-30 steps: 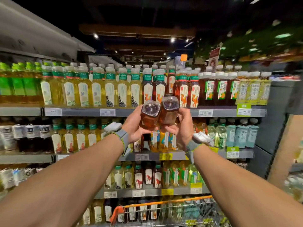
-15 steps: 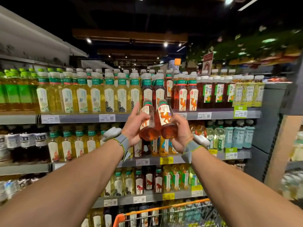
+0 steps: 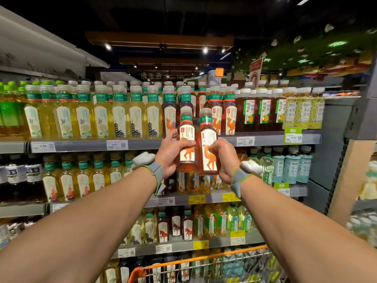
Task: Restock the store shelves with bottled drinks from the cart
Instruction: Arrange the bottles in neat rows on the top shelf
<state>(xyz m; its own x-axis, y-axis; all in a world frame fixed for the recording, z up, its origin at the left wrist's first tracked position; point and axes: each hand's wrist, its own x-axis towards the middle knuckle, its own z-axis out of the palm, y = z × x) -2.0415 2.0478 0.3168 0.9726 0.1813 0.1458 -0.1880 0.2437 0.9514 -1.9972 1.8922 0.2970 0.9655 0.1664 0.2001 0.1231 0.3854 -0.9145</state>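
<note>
My left hand [image 3: 170,153] grips a brown tea bottle [image 3: 186,139] with a camel label, held upright. Beside it, touching, my right hand [image 3: 224,158] grips a second brown camel-label bottle [image 3: 208,142], also upright. Both bottles are raised in front of the top shelf [image 3: 267,139], just before the row of matching camel-label bottles [image 3: 229,115]. The orange-rimmed wire cart [image 3: 204,266] is at the bottom centre, holding several bottles.
Yellow tea bottles [image 3: 102,117] fill the top shelf to the left, dark and pale bottles [image 3: 265,111] to the right. Lower shelves [image 3: 195,199] are stocked with more drinks. A grey shelf end panel [image 3: 334,160] and a brown column [image 3: 350,180] stand at right.
Both bottles have turned from tilted with bases toward me to upright, and my hands have lifted them closer to the top shelf edge.
</note>
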